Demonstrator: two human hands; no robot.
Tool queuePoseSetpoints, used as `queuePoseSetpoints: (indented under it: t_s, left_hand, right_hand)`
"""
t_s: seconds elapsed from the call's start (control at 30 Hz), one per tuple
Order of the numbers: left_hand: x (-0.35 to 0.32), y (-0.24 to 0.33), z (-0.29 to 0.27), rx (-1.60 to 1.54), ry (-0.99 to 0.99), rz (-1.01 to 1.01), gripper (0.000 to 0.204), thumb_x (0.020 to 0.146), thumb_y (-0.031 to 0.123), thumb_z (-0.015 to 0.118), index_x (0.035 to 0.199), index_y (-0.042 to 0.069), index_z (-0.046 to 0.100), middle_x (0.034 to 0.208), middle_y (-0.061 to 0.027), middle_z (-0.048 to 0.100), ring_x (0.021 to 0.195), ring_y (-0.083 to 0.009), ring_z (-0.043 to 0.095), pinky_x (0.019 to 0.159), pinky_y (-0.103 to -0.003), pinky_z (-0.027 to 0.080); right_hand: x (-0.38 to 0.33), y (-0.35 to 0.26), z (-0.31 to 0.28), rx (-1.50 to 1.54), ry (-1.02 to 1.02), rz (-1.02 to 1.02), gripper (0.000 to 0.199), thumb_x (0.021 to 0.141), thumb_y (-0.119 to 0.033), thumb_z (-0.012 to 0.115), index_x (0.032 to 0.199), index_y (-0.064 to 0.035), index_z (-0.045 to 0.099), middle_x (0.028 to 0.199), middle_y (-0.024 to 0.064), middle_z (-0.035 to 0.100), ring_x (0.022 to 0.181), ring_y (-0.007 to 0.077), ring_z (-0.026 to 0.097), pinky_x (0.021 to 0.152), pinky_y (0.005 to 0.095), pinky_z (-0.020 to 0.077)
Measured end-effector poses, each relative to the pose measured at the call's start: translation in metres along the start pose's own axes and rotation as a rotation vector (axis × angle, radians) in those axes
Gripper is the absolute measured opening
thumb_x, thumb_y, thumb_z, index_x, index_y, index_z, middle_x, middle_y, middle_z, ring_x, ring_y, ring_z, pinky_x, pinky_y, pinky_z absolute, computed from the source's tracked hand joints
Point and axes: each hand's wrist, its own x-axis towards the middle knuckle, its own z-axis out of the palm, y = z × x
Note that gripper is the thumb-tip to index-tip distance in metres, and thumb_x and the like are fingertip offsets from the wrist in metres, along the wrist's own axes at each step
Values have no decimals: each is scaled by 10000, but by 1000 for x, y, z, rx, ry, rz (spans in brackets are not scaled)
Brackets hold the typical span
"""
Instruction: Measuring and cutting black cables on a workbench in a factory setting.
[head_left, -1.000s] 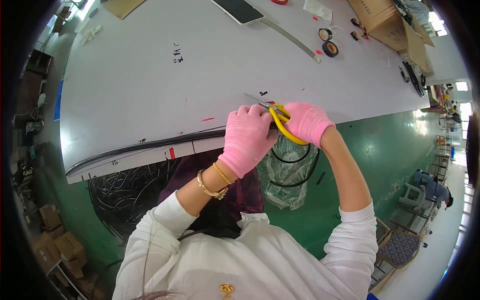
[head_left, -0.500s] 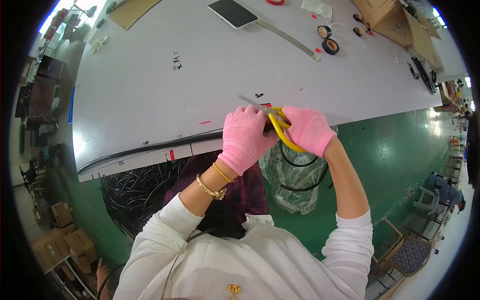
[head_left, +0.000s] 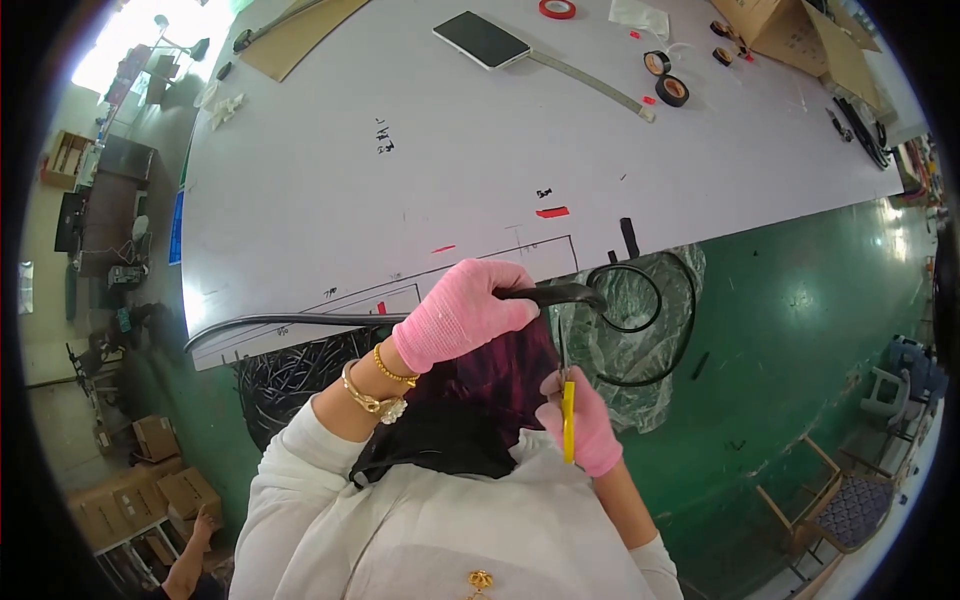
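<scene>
My left hand (head_left: 462,314), in a pink knitted glove, is closed around a black tube (head_left: 300,319) near the front edge of the white table (head_left: 290,200). The tube stretches left along that edge. Right of my fingers its thick part bends down, and a thin black cable (head_left: 694,310) loops beside it over clear plastic sheeting (head_left: 640,400). Lower down and nearer my body, my right hand (head_left: 592,430), gloved alike, grips scissors (head_left: 568,415) with yellow handles. Their blades point up toward the tube's bend, apparently apart from it.
A phone (head_left: 482,40), a steel ruler (head_left: 590,80), black tape rolls (head_left: 672,91) and a cardboard box (head_left: 790,45) lie at the far side. Black offcuts (head_left: 290,380) heap below the table's front edge. Another person's arm (head_left: 190,560) shows lower left.
The scissors in my right hand have come down from the table toward my body, blades now upward. My left hand has shifted slightly down and left, still on the tube, whose thick right part now shows.
</scene>
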Motion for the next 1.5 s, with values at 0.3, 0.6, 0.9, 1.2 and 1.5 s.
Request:
queuePoseSetpoints:
  t_s: [0.3, 0.6, 0.9, 1.2, 1.5]
  left_hand:
    - [-28, -1, 6, 72, 14, 23, 147, 791, 82, 648, 891, -26, 655, 721, -31, 611, 677, -88, 525, 640, -267, 469]
    - [-32, -2, 2, 162, 27, 42, 168, 779, 102, 657, 890, -23, 648, 711, -81, 600, 659, -133, 534, 653, -289, 481]
    - [-27, -3, -3, 162, -64, 42, 194, 781, 89, 651, 944, -15, 638, 763, -64, 614, 635, -124, 500, 630, -287, 471]
    - [-7, 0, -17, -399, -636, -59, 465, 738, -24, 458, 1191, 14, 558, 1124, -127, 665, 509, -53, 428, 481, -209, 400]
    - [-27, 5, -31, -426, -605, -96, 485, 723, -24, 479, 1204, -17, 542, 1118, -111, 681, 509, -58, 407, 481, -202, 375]
  right_hand:
    - [9, 12, 39, -32, -26, -211, 131, 922, -114, 571, 1002, -45, 495, 852, -5, 432, 680, 93, 363, 627, 224, 363]
    - [11, 20, 45, -202, -21, -88, 351, 849, -298, 684, 966, -39, 478, 758, 90, 588, 681, 295, 600, 651, 355, 495]
    - [1, -5, 47, -111, 107, -129, 235, 897, -229, 630, 877, -17, 531, 675, 117, 534, 588, 270, 538, 589, 344, 457]
    - [-13, -25, 42, 130, 4, 266, 246, 878, -234, 685, 806, -44, 547, 569, 16, 491, 511, 121, 492, 484, 279, 402]
    - [-3, 5, 11, -103, 160, -400, 235, 736, -56, 768, 752, -64, 534, 766, 18, 592, 563, 74, 499, 515, 252, 410]
